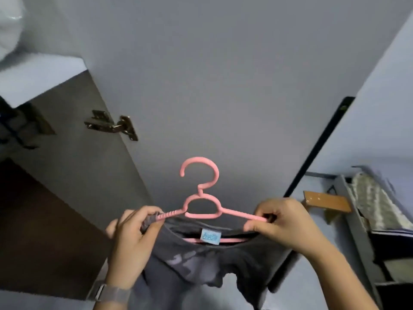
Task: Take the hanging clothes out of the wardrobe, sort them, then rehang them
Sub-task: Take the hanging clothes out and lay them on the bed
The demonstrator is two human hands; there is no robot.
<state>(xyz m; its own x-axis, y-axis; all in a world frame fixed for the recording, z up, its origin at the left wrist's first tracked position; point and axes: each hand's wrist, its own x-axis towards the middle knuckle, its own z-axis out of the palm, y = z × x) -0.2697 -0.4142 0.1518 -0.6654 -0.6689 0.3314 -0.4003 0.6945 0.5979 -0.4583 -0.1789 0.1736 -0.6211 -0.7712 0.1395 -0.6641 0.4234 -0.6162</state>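
Note:
A pink plastic hanger [202, 204] is held up in front of the open grey wardrobe door [212, 74], its hook pointing up. A dark grey T-shirt [201, 262] with a blue neck label hangs from it, the hanger's lower bar showing inside the collar. My left hand [131, 245] pinches the shirt's shoulder fabric at the hanger's left arm. My right hand [283, 222] pinches the collar fabric at the end of the hanger's right arm. Both hanger arms are partly bare of fabric.
A brass hinge [114, 126] sits on the wardrobe door at the left, beside the dark wardrobe interior [33, 220]. At the right stands a grey open storage box [357, 231] with folded textiles, and a small wooden piece [324, 201] lies nearby.

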